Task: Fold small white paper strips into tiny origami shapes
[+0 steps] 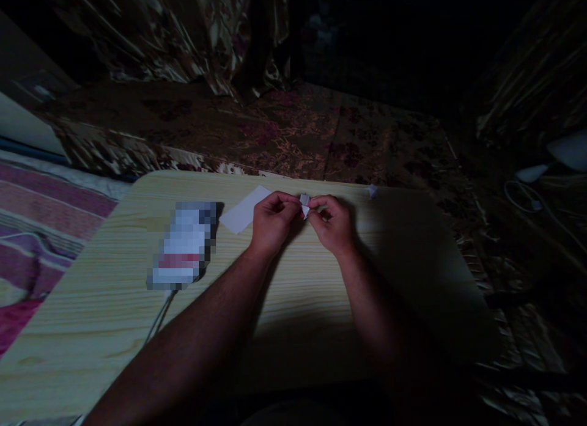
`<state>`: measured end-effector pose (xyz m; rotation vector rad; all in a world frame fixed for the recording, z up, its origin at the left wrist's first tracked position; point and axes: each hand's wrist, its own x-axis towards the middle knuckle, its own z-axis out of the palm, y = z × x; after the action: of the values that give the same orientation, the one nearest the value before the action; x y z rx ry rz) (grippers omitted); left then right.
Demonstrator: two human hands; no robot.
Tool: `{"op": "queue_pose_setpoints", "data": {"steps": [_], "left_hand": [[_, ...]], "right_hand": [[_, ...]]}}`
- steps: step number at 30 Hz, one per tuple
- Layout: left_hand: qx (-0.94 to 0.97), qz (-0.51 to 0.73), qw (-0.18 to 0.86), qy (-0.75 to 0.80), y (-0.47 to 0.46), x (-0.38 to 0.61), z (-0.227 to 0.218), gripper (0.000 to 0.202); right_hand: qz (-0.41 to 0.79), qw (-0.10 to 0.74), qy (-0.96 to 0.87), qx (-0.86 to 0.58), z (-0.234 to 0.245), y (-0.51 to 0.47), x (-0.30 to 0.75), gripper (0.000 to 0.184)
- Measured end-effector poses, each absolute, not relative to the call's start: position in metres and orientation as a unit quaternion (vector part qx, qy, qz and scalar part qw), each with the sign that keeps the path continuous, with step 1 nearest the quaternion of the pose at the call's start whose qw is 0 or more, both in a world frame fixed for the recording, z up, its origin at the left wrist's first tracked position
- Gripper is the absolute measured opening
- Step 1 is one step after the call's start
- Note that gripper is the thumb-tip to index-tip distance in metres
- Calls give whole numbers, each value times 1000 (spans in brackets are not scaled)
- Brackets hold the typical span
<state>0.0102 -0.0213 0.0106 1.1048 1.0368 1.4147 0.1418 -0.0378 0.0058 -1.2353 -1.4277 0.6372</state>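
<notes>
Between my fingertips is a small folded piece of white paper, with creased, angular flaps. My left hand pinches its left side between thumb and forefinger. From the other side, my right hand grips it the same way. Both hands are just above the far half of the wooden table. A flat strip of white paper lies on the table, partly behind my left hand. Farther right, near the back edge, sits another small folded white paper piece.
To the left on the table lies a pixelated phone-like device, its white cable running toward the near edge. A dark patterned cloth covers the surface behind the table. Striped bedding is at the left, and a white cable hangs at the right.
</notes>
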Motion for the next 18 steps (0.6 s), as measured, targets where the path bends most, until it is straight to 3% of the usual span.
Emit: {"op": "queue_pose_setpoints", "data": {"steps": [5, 18], "left_hand": [[484, 583, 481, 442, -21, 9, 9, 11], [506, 567, 458, 461, -22, 9, 8, 13]], "right_hand": [[254, 534, -590, -550, 6, -39, 140, 20], [262, 539, -600, -531, 0, -35, 137, 14]]}}
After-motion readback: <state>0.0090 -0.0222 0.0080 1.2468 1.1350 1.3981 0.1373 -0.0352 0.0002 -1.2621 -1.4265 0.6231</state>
